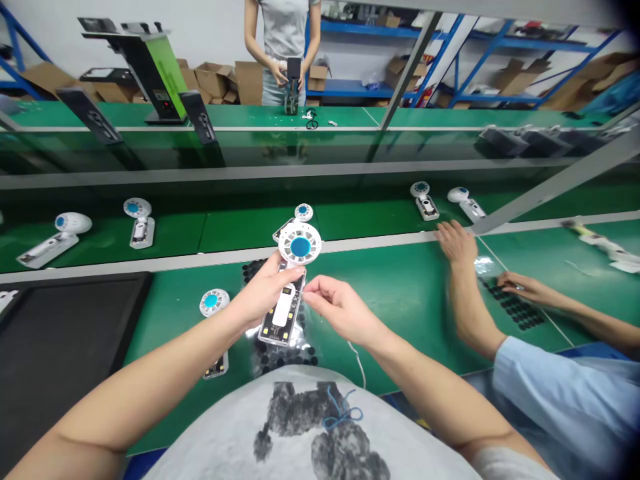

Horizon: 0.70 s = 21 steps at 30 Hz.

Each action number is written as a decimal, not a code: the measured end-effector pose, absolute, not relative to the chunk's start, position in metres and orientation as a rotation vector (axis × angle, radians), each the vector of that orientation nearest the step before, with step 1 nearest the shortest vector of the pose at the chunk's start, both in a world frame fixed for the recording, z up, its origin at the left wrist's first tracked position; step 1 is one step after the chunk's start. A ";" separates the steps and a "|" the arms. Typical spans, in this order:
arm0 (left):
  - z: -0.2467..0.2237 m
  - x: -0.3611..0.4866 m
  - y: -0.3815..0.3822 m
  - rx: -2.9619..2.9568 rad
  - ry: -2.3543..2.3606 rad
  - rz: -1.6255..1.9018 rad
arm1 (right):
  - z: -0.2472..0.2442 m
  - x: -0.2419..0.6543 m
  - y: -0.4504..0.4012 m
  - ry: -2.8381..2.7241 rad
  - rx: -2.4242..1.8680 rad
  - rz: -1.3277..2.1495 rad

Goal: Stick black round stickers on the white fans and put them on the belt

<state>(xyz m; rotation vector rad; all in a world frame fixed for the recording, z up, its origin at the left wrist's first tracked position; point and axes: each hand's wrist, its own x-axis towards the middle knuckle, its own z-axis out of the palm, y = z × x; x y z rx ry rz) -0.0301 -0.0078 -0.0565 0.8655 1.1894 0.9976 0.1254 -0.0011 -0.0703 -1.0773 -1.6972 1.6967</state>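
Observation:
My left hand [265, 290] grips a white device with a round vented head [300, 247], blue in the centre, and a flat body [281, 315] showing a dark circuit board with yellowish squares. The device is tilted above the bench. Close to the right edge of its body, the thumb and forefinger of my right hand [340, 307] are pinched together; whatever is between them is too small to make out. Beneath the device lies a clear sheet of black round pads [287, 360], partly covered. A similar device [215, 303] lies left of my left forearm, which partly hides it.
A black tray [75, 333] sits at left. More white devices [143, 230] stand along the green conveyor [240, 230] ahead. At right, a co-worker's hands [457, 243] reach near another sheet of black pads [520, 307]. A metal post [560, 183] slants there. Another person [285, 40] stands across.

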 end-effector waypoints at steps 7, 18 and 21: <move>-0.062 -0.029 -0.011 0.811 1.183 0.990 | -0.082 0.124 0.001 -1.613 -1.016 1.850; -0.078 -0.027 -0.012 0.777 1.150 0.932 | -0.085 0.125 -0.005 -1.634 -1.129 1.943; -0.077 -0.033 -0.012 0.868 1.170 0.968 | -0.089 0.141 -0.006 -1.671 -1.208 1.868</move>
